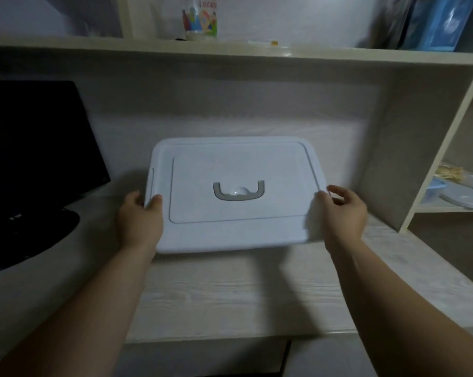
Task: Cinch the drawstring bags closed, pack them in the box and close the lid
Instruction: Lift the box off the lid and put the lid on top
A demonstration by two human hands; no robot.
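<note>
A white plastic box lid (238, 164) with a grey folding handle (238, 190) at its centre covers the box in the middle of the pale wooden desk (230, 295). My left hand (139, 219) grips the lid's left edge, thumb on top and fingers curled round the rim. At the right edge my right hand (344, 210) has its thumb on the lid and its fingers curled loosely over the rim. The box body beneath and any drawstring bags are hidden by the lid.
A black monitor (34, 137) on a dark stand sits at the left. A shelf (230, 54) runs above, bearing a colourful cup (201, 19) and blue items at the right. A side compartment at the right holds plastic containers (458, 194).
</note>
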